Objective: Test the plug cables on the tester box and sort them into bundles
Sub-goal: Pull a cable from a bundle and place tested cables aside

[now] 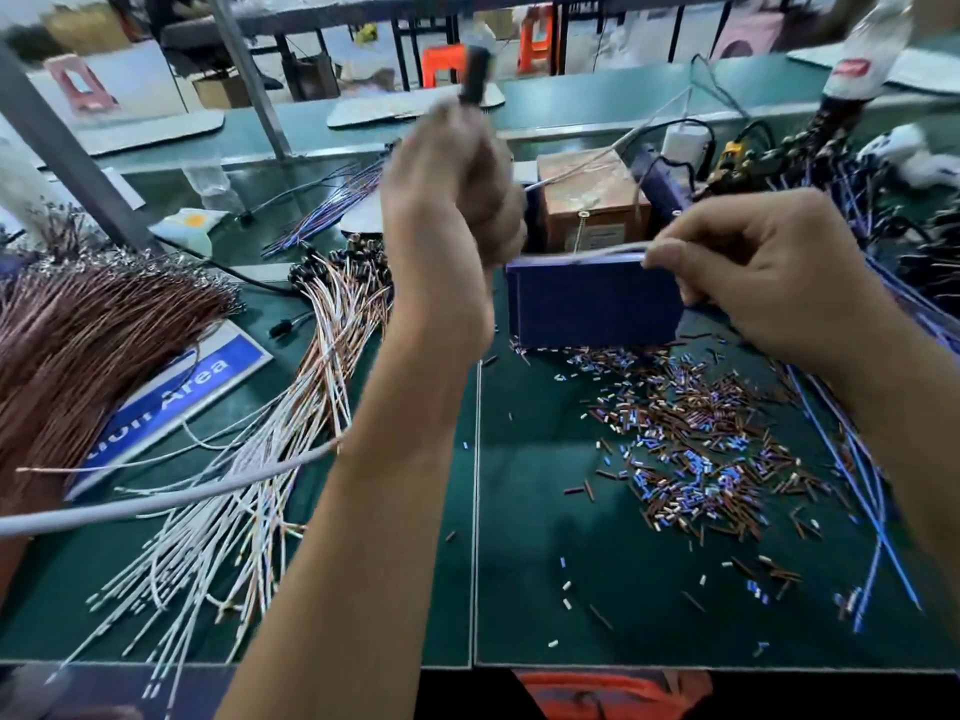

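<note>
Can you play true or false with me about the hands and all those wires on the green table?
1. The left hand holds a black plug up in the air. True.
2. The right hand is flat on the table. False: it pinches a thin pale wire above the blue box.
3. Lots of tiny cut bits lie in front of the blue box. True.
4. The pile of white wires is on the person's right. False: it lies on the left, beside the brown wires.
5. The sign under the wires is red. False: it is blue and white.
</note>
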